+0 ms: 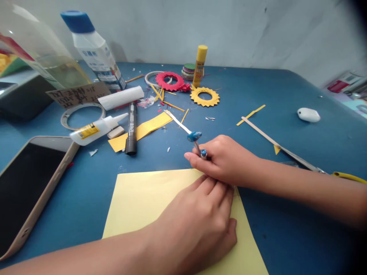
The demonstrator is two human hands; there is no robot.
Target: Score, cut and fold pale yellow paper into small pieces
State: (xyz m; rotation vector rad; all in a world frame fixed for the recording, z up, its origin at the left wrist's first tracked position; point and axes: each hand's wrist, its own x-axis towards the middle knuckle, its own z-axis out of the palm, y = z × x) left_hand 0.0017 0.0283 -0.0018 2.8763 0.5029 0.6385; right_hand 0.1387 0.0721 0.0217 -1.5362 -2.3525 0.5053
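A sheet of yellow paper [143,202] lies on the blue table before me. My left hand [197,217] rests palm down on it, thumb bent at the near side. Its fingers lie on the paper, and their tips are partly hidden beneath my right hand [222,156]. The right hand is closed around a pen [203,154] with a blue end, held over the paper's far edge. A blue ornament [194,136] on a thin grey stem sticks up by the same fist. The pen's tip is hidden by the hands.
Left are a phone [31,179], glue bottle [91,130], black marker [131,130], tape roll [83,114] and white bottle [94,53]. Behind are a red paper ring [172,81], yellow paper ring [205,96] and glue stick [200,65]. Right are scissors [346,176] and a white eraser-like piece [308,114].
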